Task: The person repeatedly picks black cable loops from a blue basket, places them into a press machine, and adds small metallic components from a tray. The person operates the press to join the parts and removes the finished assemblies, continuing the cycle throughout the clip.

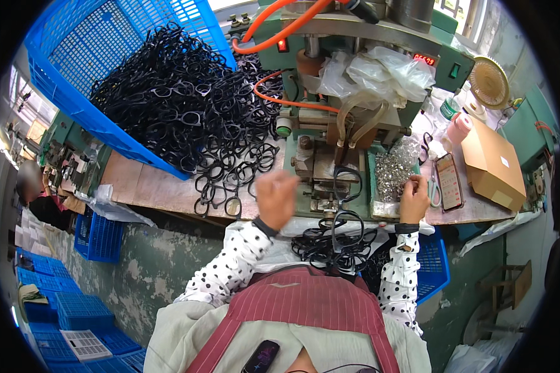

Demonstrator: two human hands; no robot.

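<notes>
Black spectacle frame (348, 212) is positioned at press fixture (323, 165), by front edge of table (149, 186). Left hand (277, 198) is curled beside fixture, blurred; contents can't be told. Right hand (415, 199) is pinched at right edge of parts tray (384, 211); grip can't be told.

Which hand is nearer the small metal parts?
Right. The right hand is at the right edge of the metal parts; the left hand is farther away, to their left.

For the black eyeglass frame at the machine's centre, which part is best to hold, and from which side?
Probably pinch the near rim, from the front: it juts outward, apparently reachable, while the far rim overlaps the metal fixture.
</notes>
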